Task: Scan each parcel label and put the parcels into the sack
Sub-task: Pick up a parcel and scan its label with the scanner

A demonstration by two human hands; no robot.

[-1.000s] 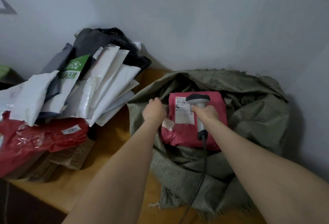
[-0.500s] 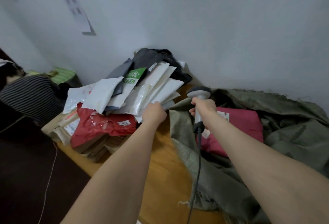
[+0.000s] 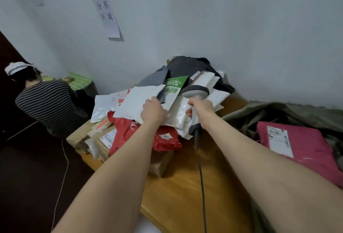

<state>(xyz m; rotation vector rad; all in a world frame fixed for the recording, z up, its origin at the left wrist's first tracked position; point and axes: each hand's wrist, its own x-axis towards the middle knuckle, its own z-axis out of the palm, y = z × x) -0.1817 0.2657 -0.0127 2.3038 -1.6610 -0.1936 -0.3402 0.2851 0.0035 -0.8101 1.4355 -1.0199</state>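
A heap of parcels lies on the wooden table (image 3: 194,186): white mailers, a green-printed one (image 3: 173,86), a red bag (image 3: 130,132), grey and black bags at the back. My left hand (image 3: 153,111) grips the near edge of the top white mailer (image 3: 137,104). My right hand (image 3: 201,111) holds the grey barcode scanner (image 3: 195,93) upright by its handle over the heap, cable hanging down. At the right the olive sack (image 3: 289,112) lies open with a pink parcel (image 3: 304,149) inside, label up.
A person in a striped top (image 3: 50,104) crouches at the left on the dark floor. A paper sign (image 3: 107,15) hangs on the white wall. Brown cardboard parcels (image 3: 89,136) sit under the heap at the table's left edge. A thin cord (image 3: 63,177) runs down the floor.
Both hands left the sack, where the pink parcel stays, and moved left to the heap. My left hand has taken hold of the top white mailer; the scanner came along in my right.
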